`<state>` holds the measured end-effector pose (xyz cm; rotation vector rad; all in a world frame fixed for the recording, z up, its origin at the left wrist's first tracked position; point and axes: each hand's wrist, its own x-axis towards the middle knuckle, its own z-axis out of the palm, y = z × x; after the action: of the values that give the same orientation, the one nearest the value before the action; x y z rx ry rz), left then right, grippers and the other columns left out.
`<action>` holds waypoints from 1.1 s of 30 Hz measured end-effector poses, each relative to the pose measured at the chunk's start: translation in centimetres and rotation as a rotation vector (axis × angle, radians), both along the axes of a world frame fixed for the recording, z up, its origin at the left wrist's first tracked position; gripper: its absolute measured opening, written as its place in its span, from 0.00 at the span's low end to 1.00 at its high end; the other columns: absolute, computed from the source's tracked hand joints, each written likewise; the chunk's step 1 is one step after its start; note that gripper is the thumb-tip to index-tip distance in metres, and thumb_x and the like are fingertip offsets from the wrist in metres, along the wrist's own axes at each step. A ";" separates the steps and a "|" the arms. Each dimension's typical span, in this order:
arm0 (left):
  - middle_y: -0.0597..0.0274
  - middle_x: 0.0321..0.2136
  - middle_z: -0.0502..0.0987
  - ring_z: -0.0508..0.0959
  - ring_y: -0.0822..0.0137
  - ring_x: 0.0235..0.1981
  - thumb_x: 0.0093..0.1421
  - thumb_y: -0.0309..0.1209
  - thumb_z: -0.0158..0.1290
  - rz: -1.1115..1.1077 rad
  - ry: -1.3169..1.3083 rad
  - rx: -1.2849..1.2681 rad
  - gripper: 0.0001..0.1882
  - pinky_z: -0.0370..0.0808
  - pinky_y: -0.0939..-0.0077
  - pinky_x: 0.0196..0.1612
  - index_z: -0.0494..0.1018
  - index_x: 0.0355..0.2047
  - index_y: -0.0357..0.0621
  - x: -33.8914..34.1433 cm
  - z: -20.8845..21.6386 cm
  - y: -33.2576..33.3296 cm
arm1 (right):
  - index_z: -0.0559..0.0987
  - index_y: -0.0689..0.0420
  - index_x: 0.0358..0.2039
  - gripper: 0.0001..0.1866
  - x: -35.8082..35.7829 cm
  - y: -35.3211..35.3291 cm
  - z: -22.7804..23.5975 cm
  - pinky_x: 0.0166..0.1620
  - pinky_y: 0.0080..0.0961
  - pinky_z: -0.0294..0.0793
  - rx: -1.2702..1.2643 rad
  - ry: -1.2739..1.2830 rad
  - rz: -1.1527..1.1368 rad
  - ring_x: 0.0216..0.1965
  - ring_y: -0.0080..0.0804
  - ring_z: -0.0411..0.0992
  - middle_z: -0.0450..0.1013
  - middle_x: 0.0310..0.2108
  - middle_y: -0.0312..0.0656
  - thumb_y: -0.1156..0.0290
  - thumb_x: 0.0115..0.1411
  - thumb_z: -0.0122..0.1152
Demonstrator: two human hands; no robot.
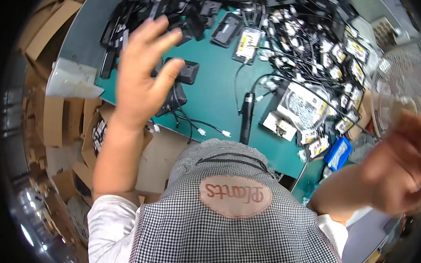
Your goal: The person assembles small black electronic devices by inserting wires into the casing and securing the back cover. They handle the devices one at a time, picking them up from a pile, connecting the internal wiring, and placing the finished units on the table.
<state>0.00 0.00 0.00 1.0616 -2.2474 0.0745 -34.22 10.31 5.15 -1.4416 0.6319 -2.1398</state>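
Both hands are up off the desk (212, 91) and hold nothing; the left hand (142, 75) is spread wide, fingers (151, 26) pointing away toward the far pile, thumb out to the right, palm turned inward; the right hand (401, 163) is raised off the desk's right edge, blurred, loosely open with nothing in it. Nearest the left hand is a black adapter (187, 71), a squat block just past the thumb tip, its long side lying roughly across the desk, left to right; a second black block (174, 98) lies partly hidden behind the palm, and thin cables (194, 123) with white plugs trail from it toward the near edge. A black screwdriver (246, 115) lies well to the right, its long axis running straight from near edge to far, with its cord at the far end. Farther back a heap of black adapters (145, 6) crowds the far left; labelled packets (340, 55) and tangled leads fill the right; a blue box (338, 152) sits at the right corner; a fan (403, 84) stands beyond it; cardboard (49, 118) is stacked on the floor to the left; a checked apron (229, 227) fills the bottom of the view.
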 end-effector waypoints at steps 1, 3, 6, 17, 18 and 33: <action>0.49 0.53 0.72 0.69 0.50 0.56 0.53 0.31 0.62 0.057 0.015 0.094 0.20 0.65 0.62 0.59 0.77 0.48 0.45 0.9 -3.5 -0.4 | 0.67 0.67 0.55 0.31 0.6 -0.9 -2.9 0.53 0.36 0.68 0.050 0.083 0.008 0.48 0.43 0.71 0.69 0.52 0.55 0.52 0.64 0.44; 0.47 0.54 0.71 0.69 0.48 0.56 0.52 0.32 0.62 0.196 -0.006 0.315 0.21 0.65 0.60 0.59 0.77 0.48 0.45 3.9 -10.6 -0.3 | 0.71 0.67 0.50 0.23 2.9 -2.7 -8.3 0.48 0.31 0.72 0.456 0.160 -0.022 0.44 0.38 0.73 0.72 0.47 0.53 0.59 0.64 0.47; 0.47 0.55 0.71 0.69 0.48 0.56 0.53 0.34 0.61 0.327 -0.046 0.663 0.21 0.65 0.60 0.60 0.77 0.48 0.45 6.8 -18.2 0.9 | 0.75 0.62 0.47 0.14 7.5 -5.3 -15.1 0.46 0.24 0.72 0.959 0.127 0.293 0.39 0.27 0.74 0.75 0.40 0.42 0.71 0.62 0.56; 0.50 0.52 0.74 0.74 0.54 0.53 0.59 0.35 0.56 0.088 0.119 0.914 0.19 0.70 0.65 0.56 0.75 0.49 0.43 2.6 -23.8 -7.9 | 0.77 0.62 0.47 0.17 13.9 -8.7 -28.5 0.42 0.20 0.72 1.462 0.382 0.379 0.35 0.21 0.72 0.77 0.35 0.37 0.65 0.62 0.60; 0.50 0.51 0.74 0.74 0.54 0.52 0.59 0.36 0.56 0.067 0.149 0.994 0.19 0.70 0.65 0.55 0.75 0.50 0.43 1.4 -24.0 -9.1 | 0.77 0.62 0.47 0.17 13.8 -9.2 -28.5 0.42 0.20 0.72 1.473 0.327 0.340 0.35 0.21 0.72 0.77 0.35 0.37 0.65 0.62 0.60; 0.58 0.15 0.72 0.69 0.63 0.18 0.54 0.43 0.59 0.195 0.310 1.241 0.20 0.66 0.62 0.25 0.72 0.18 0.38 -14.2 -29.8 -18.5 | 0.75 0.64 0.47 0.13 8.8 -12.0 -25.1 0.42 0.21 0.73 1.393 0.106 0.148 0.36 0.24 0.73 0.76 0.39 0.39 0.71 0.65 0.55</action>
<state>-14.19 -18.45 -29.83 1.7021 -1.7758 -1.4454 -25.44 -1.69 -19.94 -0.7105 1.5375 -0.9580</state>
